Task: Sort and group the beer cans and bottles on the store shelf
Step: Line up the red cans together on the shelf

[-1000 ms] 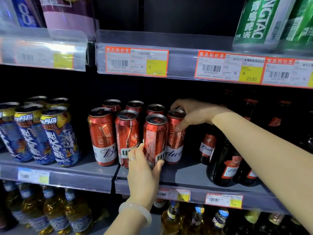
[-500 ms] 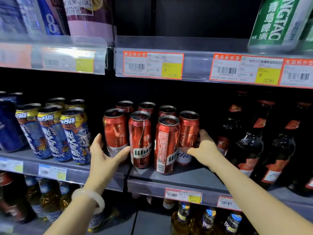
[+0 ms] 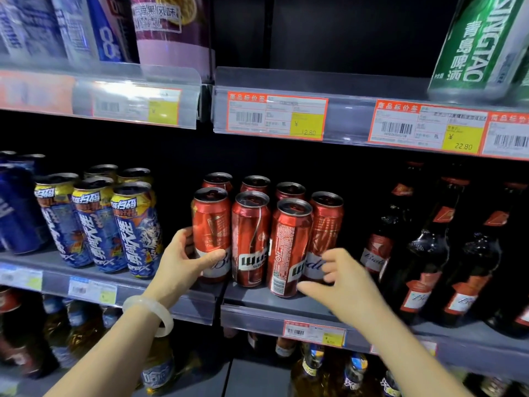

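Budweiser can, left hand gripping; neighbours read "Wusu".

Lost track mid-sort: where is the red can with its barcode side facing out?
In the head view, the barcode-out red can stands centre on the middle shelf, front row, nearest the edge, just left of the right hand.

Along the front edge of the upper shelf we see a clear plastic strip holding an orange-bordered price tag whose yellow panel reads 12.80. Further right sits a second tag marked 22.80, and a third tag is cut off at the right side. On the left section, a blurred tag shows behind glare. On the middle shelf's front edge sit a small orange tag and two pale labels.
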The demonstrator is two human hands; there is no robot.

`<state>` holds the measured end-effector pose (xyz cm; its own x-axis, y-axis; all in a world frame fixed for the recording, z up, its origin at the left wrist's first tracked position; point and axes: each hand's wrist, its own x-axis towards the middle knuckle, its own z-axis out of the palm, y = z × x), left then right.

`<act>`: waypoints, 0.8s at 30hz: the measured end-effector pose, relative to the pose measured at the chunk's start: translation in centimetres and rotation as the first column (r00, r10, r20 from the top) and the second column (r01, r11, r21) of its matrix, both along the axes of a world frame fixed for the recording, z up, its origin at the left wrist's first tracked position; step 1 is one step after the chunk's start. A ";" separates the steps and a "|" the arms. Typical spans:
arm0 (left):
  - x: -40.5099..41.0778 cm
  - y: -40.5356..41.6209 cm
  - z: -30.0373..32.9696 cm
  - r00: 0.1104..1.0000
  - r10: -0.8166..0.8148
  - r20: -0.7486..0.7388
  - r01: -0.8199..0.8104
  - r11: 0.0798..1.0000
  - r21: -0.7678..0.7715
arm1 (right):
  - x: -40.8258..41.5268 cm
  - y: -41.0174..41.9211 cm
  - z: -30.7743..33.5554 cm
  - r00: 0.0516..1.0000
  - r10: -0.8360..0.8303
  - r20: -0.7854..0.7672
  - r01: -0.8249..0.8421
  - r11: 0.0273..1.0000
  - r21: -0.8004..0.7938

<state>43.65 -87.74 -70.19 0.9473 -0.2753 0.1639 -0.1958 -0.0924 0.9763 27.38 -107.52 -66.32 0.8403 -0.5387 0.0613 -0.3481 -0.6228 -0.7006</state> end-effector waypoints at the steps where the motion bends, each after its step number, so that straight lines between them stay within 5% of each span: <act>1: 0.1 0.0 0.0 1.000 -0.003 -0.007 0.003 1.000 -0.001 | 0.0 1.3 -0.7 1.000 0.007 0.008 -0.007 1.000 0.031; 8: 0.2 0.1 -0.1 0.999 -0.030 -0.026 0.030 0.999 -0.019 | 2.9 3.7 -4.1 0.957 -0.222 0.186 0.221 0.975 0.026; 16: 1.0 -0.2 0.0 0.992 -0.102 -0.074 0.099 0.994 -0.046 | 2.1 1.8 -4.4 0.957 -0.193 0.218 0.184 0.981 0.062; 21: 1.8 -0.6 0.9 0.945 -0.200 -0.258 0.076 0.904 -0.420 | 1.1 -0.6 -2.9 0.973 -0.089 0.214 0.040 0.974 0.223; 24: 2.9 -1.2 1.8 0.918 -0.224 -0.326 0.034 0.866 -0.499 | 1.7 -1.8 -2.4 0.988 0.000 0.154 -0.066 0.905 0.421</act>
<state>46.55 -88.96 -68.35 0.9254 -0.3768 -0.0400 0.2018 0.4005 0.8938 29.05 -109.36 -68.76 0.8572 -0.5133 -0.0427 -0.2055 -0.2648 -0.9421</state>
